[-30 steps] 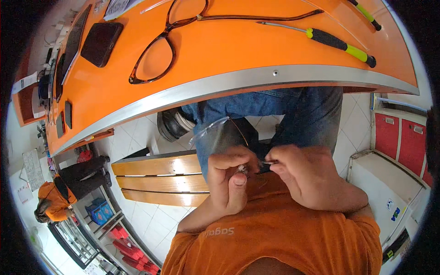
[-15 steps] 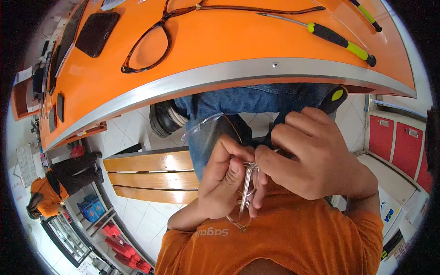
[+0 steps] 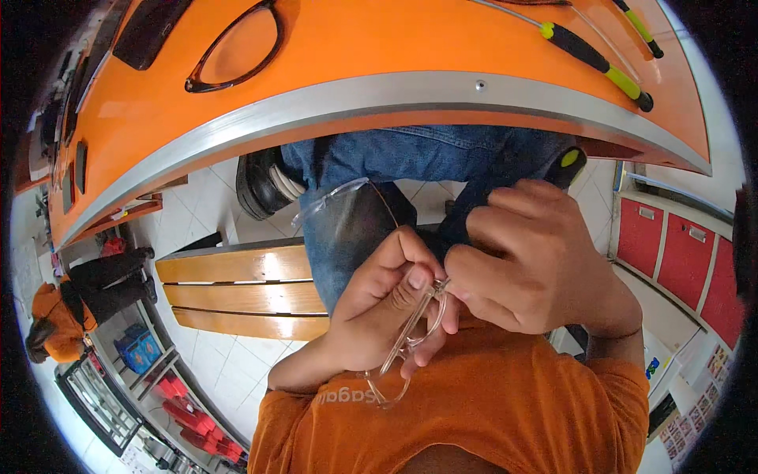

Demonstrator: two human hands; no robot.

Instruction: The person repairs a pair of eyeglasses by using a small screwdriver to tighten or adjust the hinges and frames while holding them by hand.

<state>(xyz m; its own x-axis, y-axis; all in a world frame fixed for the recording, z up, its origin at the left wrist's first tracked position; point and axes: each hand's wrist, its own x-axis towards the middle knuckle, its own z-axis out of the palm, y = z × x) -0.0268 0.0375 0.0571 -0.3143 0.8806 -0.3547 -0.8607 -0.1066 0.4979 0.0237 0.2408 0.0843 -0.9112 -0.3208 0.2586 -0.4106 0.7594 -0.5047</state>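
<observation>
In front of my chest, my left hand [image 3: 387, 304] grips clear eyeglasses [image 3: 401, 351], thumb pressed along the upper part. Their rim and lens openings hang below the fingers. A clear strip with a thin wire, like a temple arm [image 3: 339, 197], sticks out beyond this hand. My right hand [image 3: 525, 265] is closed, its thumb and finger meeting at the frame's upper corner by the left thumb; whatever lies inside the fingers is hidden. A black thing with a lime-green patch [image 3: 570, 158] shows just beyond the right hand; I cannot tell whether it is held.
Above my lap runs an orange tabletop [image 3: 355, 51] with a metal edge. On it lie dark-rimmed eyeglasses [image 3: 272, 47], a black-and-lime screwdriver [image 3: 596, 63], another similar tool [image 3: 639, 28] and a black case-like object [image 3: 150, 31]. A slatted wooden bench [image 3: 245, 298] stands left, red cabinets [image 3: 679, 253] right.
The clear eyeglasses have tilted, their lower end swinging left. My right fingertips have come in closer against the frame's corner. The view has shifted, so the table sits higher in it.
</observation>
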